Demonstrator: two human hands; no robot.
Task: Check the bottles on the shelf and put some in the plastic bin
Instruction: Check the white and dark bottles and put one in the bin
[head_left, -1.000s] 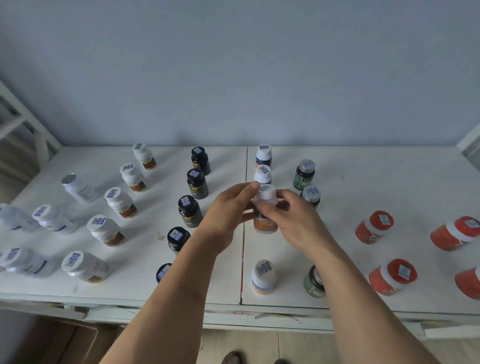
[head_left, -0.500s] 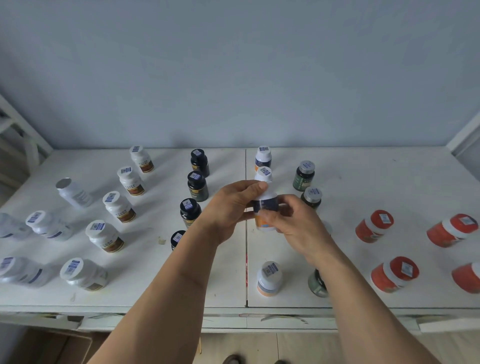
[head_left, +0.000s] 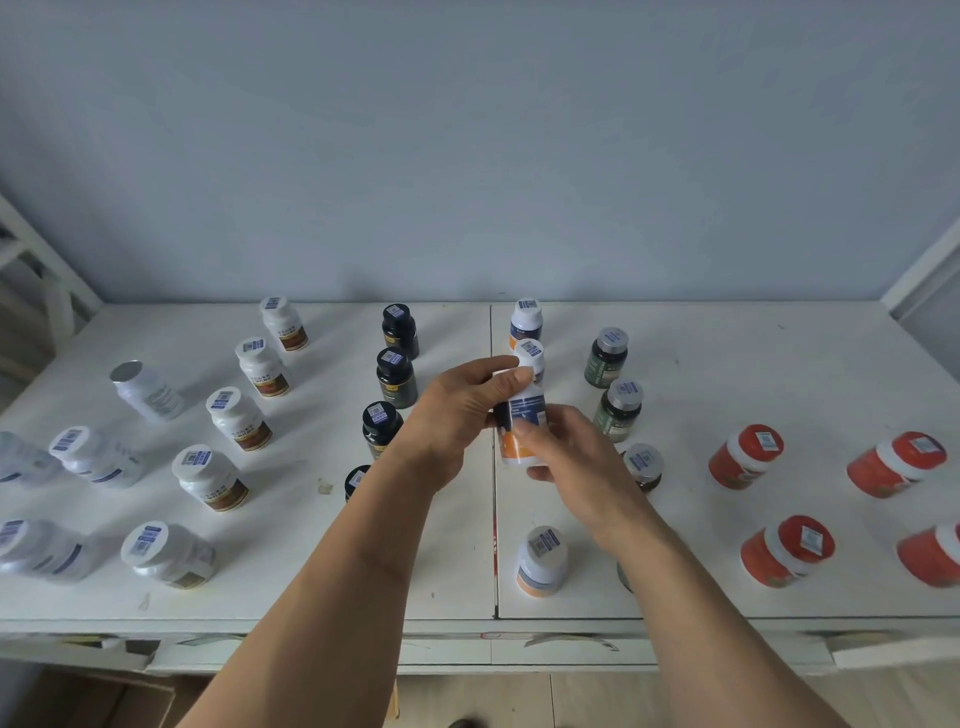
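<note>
A white bottle with a blue and orange label (head_left: 522, 426) is held above the middle of the white shelf (head_left: 727, 374). My left hand (head_left: 460, 410) grips its cap end from the left. My right hand (head_left: 566, 452) wraps its lower body from the right. Behind it stand two matching white bottles (head_left: 526, 322), and one more (head_left: 541, 558) stands near the front edge. The plastic bin is not in view.
Black-capped bottles (head_left: 397, 376) stand in a column left of centre, white bottles with brown labels (head_left: 239, 418) further left, some lying down. Green bottles (head_left: 605, 356) stand right of centre, red-capped jars (head_left: 745, 454) at the far right. A cardboard box (head_left: 88, 699) sits below left.
Both hands have lifted the bottle off the shelf and tipped it, so its label now faces up toward me. The camera has shifted slightly.
</note>
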